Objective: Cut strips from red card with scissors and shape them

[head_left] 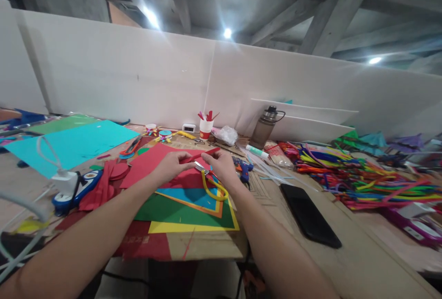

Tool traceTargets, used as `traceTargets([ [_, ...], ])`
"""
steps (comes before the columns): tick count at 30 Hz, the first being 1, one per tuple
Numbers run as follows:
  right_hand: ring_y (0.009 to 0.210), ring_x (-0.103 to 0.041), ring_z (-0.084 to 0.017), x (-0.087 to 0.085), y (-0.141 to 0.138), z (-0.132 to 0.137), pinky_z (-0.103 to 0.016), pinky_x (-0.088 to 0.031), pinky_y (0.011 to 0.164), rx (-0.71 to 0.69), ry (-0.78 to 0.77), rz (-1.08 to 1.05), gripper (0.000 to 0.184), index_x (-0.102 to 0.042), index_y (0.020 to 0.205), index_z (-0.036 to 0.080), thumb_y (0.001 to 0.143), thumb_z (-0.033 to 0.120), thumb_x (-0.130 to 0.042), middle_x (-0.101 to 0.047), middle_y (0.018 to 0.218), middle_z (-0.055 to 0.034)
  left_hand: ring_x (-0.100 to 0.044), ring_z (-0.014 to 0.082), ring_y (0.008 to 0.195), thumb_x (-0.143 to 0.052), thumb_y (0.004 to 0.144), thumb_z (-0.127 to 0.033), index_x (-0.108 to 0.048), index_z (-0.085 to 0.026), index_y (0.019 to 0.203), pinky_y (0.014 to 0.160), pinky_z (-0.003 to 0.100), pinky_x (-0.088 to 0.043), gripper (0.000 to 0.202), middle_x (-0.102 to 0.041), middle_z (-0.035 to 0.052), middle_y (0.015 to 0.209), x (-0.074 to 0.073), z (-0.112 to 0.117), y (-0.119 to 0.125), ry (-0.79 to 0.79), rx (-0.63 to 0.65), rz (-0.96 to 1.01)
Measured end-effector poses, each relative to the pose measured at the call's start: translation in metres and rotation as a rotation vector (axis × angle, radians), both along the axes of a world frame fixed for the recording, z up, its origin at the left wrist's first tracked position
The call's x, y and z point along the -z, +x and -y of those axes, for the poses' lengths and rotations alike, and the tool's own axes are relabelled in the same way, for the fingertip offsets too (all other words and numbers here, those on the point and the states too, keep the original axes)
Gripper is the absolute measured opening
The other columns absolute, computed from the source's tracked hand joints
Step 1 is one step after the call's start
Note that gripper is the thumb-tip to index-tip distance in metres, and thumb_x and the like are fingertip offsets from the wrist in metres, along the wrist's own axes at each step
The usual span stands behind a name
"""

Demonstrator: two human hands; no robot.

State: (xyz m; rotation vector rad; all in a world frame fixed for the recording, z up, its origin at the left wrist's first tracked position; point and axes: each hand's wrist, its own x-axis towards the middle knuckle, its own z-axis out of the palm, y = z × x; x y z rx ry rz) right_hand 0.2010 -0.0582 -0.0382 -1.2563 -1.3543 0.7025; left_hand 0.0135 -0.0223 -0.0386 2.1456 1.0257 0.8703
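Above a red paper sheet (143,165), both hands pinch one narrow red paper strip (196,155). My left hand (171,169) is closed on its left part, and my right hand (221,166) grips the right part between thumb and fingers. Just below the hands are scissors with yellow handles (214,197); whether the right hand touches them I cannot tell. Blue, orange, green and yellow sheets (193,225) lie layered beneath the red one. Cut red pieces (108,179) are piled to the left.
A blue power strip (78,191) with cables and a cyan sheet (86,145) lie left. At the back stand a paper cup (206,129) and a bottle (263,129). To the right are a blue glue gun (245,170), a phone (310,215) and colourful pipe cleaners (366,175).
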Motion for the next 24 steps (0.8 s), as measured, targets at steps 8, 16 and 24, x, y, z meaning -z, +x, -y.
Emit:
traceTargets([
  [8, 0.067, -0.063, -0.019, -0.005, 0.001, 0.001, -0.029, -0.046, 0.064, -0.003, 0.027, -0.068, 0.026, -0.074, 0.075, 0.016, 0.072, 0.041, -0.068, -0.074, 0.075, -0.0065, -0.057, 0.0165, 0.077, -0.068, 0.074, -0.06, -0.071, -0.017, 0.088, 0.068, 0.026, -0.042, 0.045, -0.067, 0.0011, 0.082, -0.008, 0.004, -0.002, -0.053, -0.026, 0.057],
  [16, 0.069, -0.064, -0.02, -0.002, -0.002, -0.004, -0.03, -0.046, 0.066, -0.016, 0.043, -0.042, 0.025, -0.073, 0.074, 0.015, 0.073, 0.04, -0.068, -0.074, 0.075, -0.007, -0.06, 0.0169, 0.074, -0.067, 0.077, -0.056, -0.072, -0.018, 0.088, 0.068, 0.027, -0.044, 0.04, -0.07, 0.0027, 0.079, -0.011, 0.005, -0.004, -0.084, -0.038, 0.089],
  [24, 0.066, -0.061, -0.018, -0.006, -0.001, 0.0, -0.03, -0.046, 0.064, 0.014, 0.056, -0.123, 0.025, -0.07, 0.07, 0.016, 0.068, 0.041, -0.07, -0.072, 0.072, -0.0055, -0.062, 0.0213, 0.084, -0.067, 0.073, -0.061, -0.074, -0.015, 0.095, 0.075, 0.029, -0.045, 0.051, -0.073, 0.0051, 0.09, -0.014, 0.002, -0.007, -0.014, -0.046, 0.035],
])
